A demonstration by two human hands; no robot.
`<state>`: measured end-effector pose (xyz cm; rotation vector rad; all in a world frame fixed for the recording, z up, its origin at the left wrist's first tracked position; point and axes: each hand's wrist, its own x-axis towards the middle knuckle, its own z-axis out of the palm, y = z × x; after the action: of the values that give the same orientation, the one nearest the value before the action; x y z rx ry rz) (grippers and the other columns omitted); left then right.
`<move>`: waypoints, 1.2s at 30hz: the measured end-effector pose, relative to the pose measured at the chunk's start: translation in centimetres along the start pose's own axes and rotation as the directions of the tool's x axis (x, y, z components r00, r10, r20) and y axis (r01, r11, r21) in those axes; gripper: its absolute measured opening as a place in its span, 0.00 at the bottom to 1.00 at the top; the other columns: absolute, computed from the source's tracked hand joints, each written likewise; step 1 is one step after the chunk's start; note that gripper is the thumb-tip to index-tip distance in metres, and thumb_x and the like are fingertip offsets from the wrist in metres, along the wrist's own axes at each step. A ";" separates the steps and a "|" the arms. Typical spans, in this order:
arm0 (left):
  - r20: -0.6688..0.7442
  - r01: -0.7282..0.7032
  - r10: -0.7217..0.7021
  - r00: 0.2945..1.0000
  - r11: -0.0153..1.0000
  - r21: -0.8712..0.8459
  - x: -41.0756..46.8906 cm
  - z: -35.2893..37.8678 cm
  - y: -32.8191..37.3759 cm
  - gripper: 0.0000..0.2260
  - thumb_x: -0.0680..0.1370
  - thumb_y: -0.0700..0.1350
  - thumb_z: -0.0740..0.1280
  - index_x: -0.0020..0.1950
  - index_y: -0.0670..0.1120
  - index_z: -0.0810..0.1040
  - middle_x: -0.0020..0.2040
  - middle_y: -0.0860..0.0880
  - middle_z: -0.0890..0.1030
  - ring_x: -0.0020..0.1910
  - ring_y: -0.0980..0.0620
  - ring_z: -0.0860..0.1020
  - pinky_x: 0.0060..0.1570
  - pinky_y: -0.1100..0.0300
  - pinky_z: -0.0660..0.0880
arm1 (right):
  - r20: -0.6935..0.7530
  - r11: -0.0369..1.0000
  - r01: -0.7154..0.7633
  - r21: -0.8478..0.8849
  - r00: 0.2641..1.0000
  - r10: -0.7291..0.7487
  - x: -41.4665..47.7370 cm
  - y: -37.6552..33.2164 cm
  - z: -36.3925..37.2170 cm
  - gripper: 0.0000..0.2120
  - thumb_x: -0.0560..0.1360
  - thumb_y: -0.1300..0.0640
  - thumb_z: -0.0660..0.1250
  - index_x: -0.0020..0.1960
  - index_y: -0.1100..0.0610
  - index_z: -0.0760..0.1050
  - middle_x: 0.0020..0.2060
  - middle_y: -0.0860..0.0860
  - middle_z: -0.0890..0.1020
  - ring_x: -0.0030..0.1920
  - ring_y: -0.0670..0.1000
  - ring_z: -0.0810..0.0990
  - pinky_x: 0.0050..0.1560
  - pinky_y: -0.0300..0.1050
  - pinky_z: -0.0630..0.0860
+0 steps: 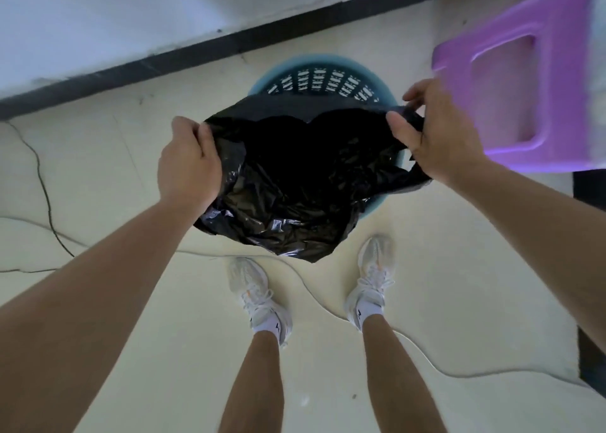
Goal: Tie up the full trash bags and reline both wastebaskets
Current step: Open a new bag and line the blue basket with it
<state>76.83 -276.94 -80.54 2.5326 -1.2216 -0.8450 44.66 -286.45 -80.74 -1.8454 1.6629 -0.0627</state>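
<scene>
A black trash bag point(295, 177) hangs spread open between my hands, its mouth facing up. My left hand point(188, 164) grips the bag's left edge and my right hand point(433, 131) pinches its right edge. Directly below and behind the bag stands a blue wastebasket point(321, 72) with a perforated wall; the bag hides most of it, and only its far rim and a strip of its right side show. I cannot tell whether the bag reaches inside the basket.
A purple plastic stool point(524, 82) stands at the upper right, close to my right hand. A wall with a dark baseboard point(164, 62) runs behind the basket. Thin cables point(46, 196) cross the pale floor at left and by my white shoes point(259, 295).
</scene>
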 end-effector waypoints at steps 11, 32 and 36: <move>-0.046 -0.110 0.117 0.992 0.987 0.119 8.4 3.2 3.1 0.17 0.82 0.54 0.57 0.57 0.46 0.81 0.56 0.44 0.82 0.57 0.42 0.78 0.51 0.55 0.70 | 0.103 0.699 0.476 -0.533 0.857 -0.505 6.8 1.6 -0.1 0.25 0.83 0.38 0.53 0.57 0.59 0.74 0.52 0.61 0.75 0.43 0.64 0.78 0.35 0.50 0.69; 0.440 0.515 -0.345 0.829 0.779 -0.358 11.6 6.2 -0.1 0.18 0.74 0.59 0.66 0.50 0.44 0.77 0.41 0.49 0.81 0.41 0.48 0.78 0.33 0.61 0.75 | 0.309 0.472 -0.646 0.600 0.732 0.608 10.7 5.5 5.8 0.22 0.79 0.37 0.60 0.63 0.53 0.70 0.37 0.45 0.82 0.30 0.42 0.83 0.24 0.35 0.75; 0.131 0.476 -0.462 0.877 0.798 -0.370 7.8 3.3 -1.0 0.27 0.72 0.68 0.60 0.60 0.49 0.74 0.57 0.50 0.77 0.56 0.46 0.77 0.53 0.53 0.75 | 0.118 0.322 -0.560 0.763 0.610 0.784 9.4 6.5 4.2 0.64 0.47 0.11 0.53 0.76 0.42 0.60 0.70 0.51 0.73 0.69 0.58 0.73 0.62 0.64 0.71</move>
<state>79.45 -282.12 -86.78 2.5015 -0.3500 -1.1072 42.62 -293.11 -90.73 -0.4024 2.0565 -0.5819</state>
